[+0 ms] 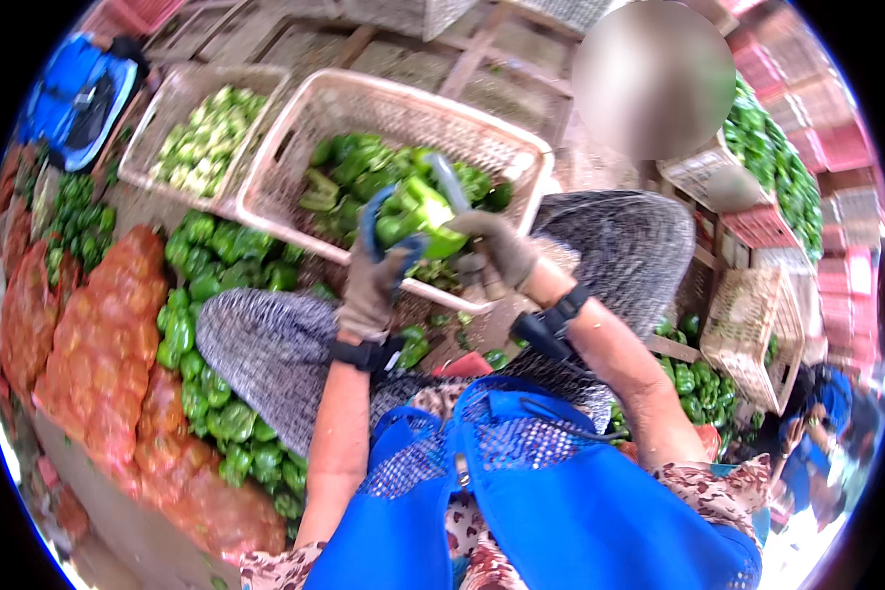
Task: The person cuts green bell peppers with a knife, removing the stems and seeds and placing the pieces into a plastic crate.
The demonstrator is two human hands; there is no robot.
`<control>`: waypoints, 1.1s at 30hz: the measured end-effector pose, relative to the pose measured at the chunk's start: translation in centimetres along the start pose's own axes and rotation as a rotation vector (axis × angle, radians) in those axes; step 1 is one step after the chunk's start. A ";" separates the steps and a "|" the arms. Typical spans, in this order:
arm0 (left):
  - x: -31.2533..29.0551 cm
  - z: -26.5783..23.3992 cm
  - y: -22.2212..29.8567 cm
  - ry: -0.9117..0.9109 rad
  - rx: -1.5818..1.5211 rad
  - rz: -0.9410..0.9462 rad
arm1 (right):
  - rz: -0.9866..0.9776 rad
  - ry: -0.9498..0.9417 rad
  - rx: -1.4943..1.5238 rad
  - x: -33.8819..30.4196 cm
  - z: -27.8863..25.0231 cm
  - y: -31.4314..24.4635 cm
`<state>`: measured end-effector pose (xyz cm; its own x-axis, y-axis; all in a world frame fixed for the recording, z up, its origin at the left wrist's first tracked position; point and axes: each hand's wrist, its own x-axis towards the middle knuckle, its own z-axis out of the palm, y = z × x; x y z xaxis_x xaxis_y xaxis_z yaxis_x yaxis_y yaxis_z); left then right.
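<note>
Bell pepper (423, 208), bright green, is up between two gloved hands, over the front part of a big pale plastic crate (290, 133). The left hand (372, 264) has hold of it. That hand is partly open, curled around the pepper's left side and bottom, with blue-tipped fingers on one side and the thumb on the other. So the pepper lies just right of the left palm.

The right hand (497, 248) is on the other side, close by the pepper's right edge. Its fingers are bent closed around a knife (447, 182), and the gray blade sticks up next to the pepper. The blade is blurry, so I cannot tell if it is touching.

In the crate, more green peppers (349, 157) lie past the hands. To the left is a smaller crate (159, 110) with pale green chunks (209, 143) in it. Orange net sacks (103, 344) lie on the left, near a pile of loose peppers (231, 423).
</note>
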<state>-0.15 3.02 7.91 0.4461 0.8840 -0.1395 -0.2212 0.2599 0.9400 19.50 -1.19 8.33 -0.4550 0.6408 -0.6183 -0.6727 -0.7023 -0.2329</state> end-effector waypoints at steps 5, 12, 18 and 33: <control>-0.1 -0.8 -1.6 0.192 0.361 0.254 | -0.413 0.381 -0.440 -1.4 4.4 0.5; -0.3 2.7 -2.5 0.000 0.871 0.292 | -0.948 0.905 -1.060 -0.5 -0.6 4.0; 0.8 2.5 -5.2 0.042 0.706 0.157 | -0.875 0.963 -1.231 -2.2 0.5 6.3; 3.5 -6.2 -7.8 -0.144 -0.693 -0.215 | -1.303 0.610 -1.667 -2.2 5.7 5.7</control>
<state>-2.27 6.47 -1.83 0.6401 0.7386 -0.2113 -0.5916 0.6494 0.4777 13.31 -4.86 12.62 0.1143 0.9271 0.3569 0.7581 0.1507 -0.6345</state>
